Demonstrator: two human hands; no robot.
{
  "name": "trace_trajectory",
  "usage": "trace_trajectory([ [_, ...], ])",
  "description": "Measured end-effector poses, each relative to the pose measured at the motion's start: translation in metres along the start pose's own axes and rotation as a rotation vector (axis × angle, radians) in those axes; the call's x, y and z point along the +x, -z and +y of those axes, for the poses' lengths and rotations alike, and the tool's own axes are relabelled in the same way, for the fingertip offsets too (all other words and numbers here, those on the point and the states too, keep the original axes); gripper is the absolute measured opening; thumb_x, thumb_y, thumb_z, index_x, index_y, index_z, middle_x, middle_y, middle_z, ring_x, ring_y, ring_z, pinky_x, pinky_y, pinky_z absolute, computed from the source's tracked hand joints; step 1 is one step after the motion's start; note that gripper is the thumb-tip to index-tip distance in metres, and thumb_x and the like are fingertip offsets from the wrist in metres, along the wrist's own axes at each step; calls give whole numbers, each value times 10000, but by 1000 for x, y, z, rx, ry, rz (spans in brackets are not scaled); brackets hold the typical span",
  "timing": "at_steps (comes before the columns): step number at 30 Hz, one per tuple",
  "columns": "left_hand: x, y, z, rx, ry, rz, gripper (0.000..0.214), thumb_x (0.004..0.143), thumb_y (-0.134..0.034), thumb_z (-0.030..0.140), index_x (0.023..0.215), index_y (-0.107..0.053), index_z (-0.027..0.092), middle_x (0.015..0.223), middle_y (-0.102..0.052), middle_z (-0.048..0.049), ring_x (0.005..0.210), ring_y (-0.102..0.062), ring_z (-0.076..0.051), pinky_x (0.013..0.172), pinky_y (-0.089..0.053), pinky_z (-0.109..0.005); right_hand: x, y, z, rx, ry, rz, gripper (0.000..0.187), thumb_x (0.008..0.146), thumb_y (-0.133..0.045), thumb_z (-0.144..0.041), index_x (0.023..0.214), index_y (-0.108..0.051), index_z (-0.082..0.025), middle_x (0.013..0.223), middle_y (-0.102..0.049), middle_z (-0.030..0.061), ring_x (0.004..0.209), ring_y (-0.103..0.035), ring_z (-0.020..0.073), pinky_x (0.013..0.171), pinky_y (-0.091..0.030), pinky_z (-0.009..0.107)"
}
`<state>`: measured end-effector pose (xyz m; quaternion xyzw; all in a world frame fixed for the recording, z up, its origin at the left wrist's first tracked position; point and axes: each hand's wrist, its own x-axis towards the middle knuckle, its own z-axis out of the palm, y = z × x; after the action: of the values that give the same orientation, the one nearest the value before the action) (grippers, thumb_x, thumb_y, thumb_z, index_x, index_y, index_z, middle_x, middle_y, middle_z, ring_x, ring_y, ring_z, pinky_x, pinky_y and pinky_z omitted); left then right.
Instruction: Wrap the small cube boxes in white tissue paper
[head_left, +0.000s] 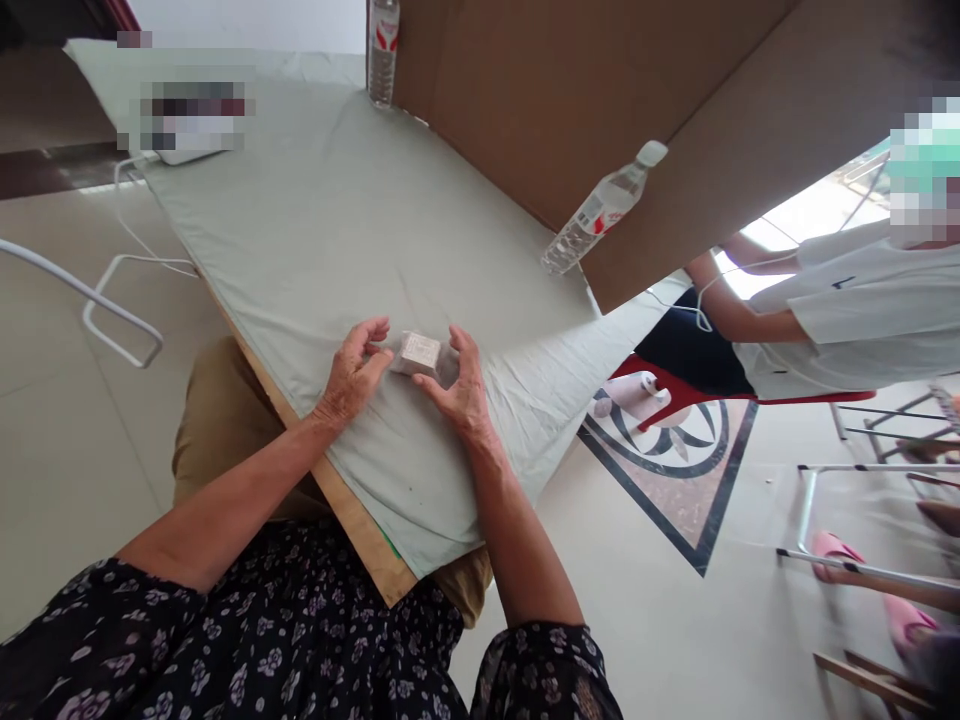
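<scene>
Pale green cloth [315,230] covers the bench [367,545], with a cardboard wall [570,90] behind. Near the front edge sits the small block [418,352], left hand [351,378] and right hand [461,388] flanking it, curled fingers pinching its two ends. It looks like a light hold on loose cloth — one tug could bunch the fabric and tip the block over the edge.
</scene>
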<state>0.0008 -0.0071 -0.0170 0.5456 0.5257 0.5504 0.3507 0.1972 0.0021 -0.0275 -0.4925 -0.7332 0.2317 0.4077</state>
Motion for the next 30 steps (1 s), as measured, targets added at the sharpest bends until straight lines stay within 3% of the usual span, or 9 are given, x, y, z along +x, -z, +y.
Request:
trace_trajectory([
  [5,-6,0,5,179,-121,-75,613,826,-648,300,1418,-562,167,1404,-632,-166,1298,-607,-304,1053,-537,-469,-6,0,0,3,-41,10,907,831,-803,-501,1578,-341,-271,1598,-460,180,1482,-463,351,1197,-415,589],
  [9,-10,-2,7,235,-127,-142,723,851,-643,288,1538,-438,196,1485,-592,-165,1375,-567,-312,1144,-478,-514,-5,-3,-4,-23,-64,-5,827,863,-769,-454,1561,-370,-263,1474,-591,164,1359,-584,333,1160,-450,579],
  [13,-10,-3,9,261,-122,-200,731,859,-620,235,1557,-403,197,1425,-633,-158,1313,-609,-301,1162,-461,-531,-3,-3,-9,-10,-62,-30,712,911,-713,-438,1534,-417,-261,1341,-676,138,1230,-660,297,1100,-507,521],
  [20,-8,-2,11,241,-148,-201,731,813,-635,189,1519,-443,184,1314,-645,-135,1210,-640,-272,1112,-510,-479,2,4,-10,66,-87,-106,666,866,-762,-444,1452,-506,-259,1366,-680,117,1236,-658,284,1105,-501,473],
  [24,-7,-2,9,202,-168,-168,790,778,-653,188,1534,-424,207,1394,-604,-141,1282,-611,-285,1118,-508,-473,5,6,-8,74,-79,-123,694,845,-776,-437,1461,-505,-269,1367,-688,109,1230,-663,279,1115,-489,473],
  [30,-4,-2,6,178,-119,-170,774,833,-656,291,1555,-397,184,1488,-571,-180,1363,-574,-314,1163,-465,-510,5,6,-12,77,-73,-127,688,838,-779,-435,1454,-528,-260,1354,-698,107,1230,-658,274,1119,-482,470],
])
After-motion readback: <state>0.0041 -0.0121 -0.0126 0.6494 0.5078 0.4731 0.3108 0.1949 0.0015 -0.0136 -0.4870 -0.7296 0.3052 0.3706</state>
